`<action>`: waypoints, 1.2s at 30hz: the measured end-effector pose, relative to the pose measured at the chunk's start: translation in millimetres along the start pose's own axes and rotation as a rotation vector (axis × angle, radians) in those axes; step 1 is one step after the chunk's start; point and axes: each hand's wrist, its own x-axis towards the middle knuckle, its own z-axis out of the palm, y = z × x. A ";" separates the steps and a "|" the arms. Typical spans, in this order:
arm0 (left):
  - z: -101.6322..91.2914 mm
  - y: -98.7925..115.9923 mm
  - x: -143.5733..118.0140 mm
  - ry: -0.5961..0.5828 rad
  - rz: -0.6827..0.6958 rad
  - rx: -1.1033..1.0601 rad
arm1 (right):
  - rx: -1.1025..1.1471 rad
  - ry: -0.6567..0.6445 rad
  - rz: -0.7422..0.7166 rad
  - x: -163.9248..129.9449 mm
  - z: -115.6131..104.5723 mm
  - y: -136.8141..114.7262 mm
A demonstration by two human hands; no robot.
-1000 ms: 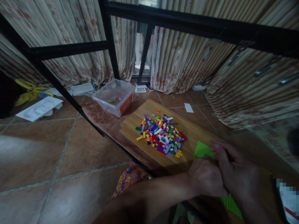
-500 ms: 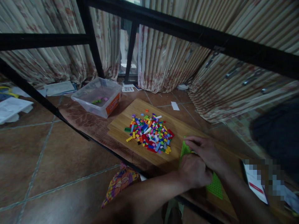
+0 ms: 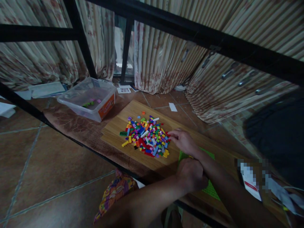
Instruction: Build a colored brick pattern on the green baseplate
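Note:
A heap of small coloured bricks (image 3: 146, 137) lies on a wooden board (image 3: 114, 134) on a glass table. My right hand (image 3: 182, 141) stretches over a green baseplate (image 3: 210, 189), its fingertips touching the right edge of the heap; whether it pinches a brick is hidden. My left hand (image 3: 191, 174) rests in a loose fist on the near part of the baseplate, pressing it down. Most of the baseplate is covered by my hands and forearms.
A clear plastic tub (image 3: 88, 98) holding a few bricks stands at the back left on a brown mat (image 3: 78, 126). Papers (image 3: 251, 183) lie at the right. Black frame bars (image 3: 201, 34) and curtains stand behind. Tiled floor shows through the glass.
My right hand has left the baseplate and reached leftward to the edge of the brick heap. My left hand stays on the baseplate. The view has shifted to the right.

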 end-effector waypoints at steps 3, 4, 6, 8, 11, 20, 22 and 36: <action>-2.8 -0.3 2.2 0.010 -0.064 0.004 | -0.036 -0.071 -0.017 7.8 2.4 -2.2; -3.5 -0.3 2.3 0.010 -0.071 0.004 | -0.047 -0.086 -0.023 9.6 3.9 -2.6; -4.6 -0.4 1.5 -0.003 -0.086 0.007 | -0.073 -0.109 -0.034 11.8 7.7 -2.2; -4.9 -0.8 0.2 -0.011 -0.105 0.012 | -0.098 -0.130 -0.040 12.7 12.2 0.0; -3.0 -2.5 -1.7 -0.011 -0.122 0.017 | -0.106 -0.153 -0.047 12.9 19.0 5.2; 5.0 -0.4 -4.2 -0.025 0.045 0.094 | 0.109 0.035 0.002 -5.5 12.5 8.1; 8.4 4.2 -5.3 -0.083 0.123 0.146 | 0.209 0.140 0.067 -21.7 6.4 11.5; 28.0 -1.7 5.0 -0.174 0.406 0.453 | 0.819 0.753 0.675 -163.7 -22.5 80.4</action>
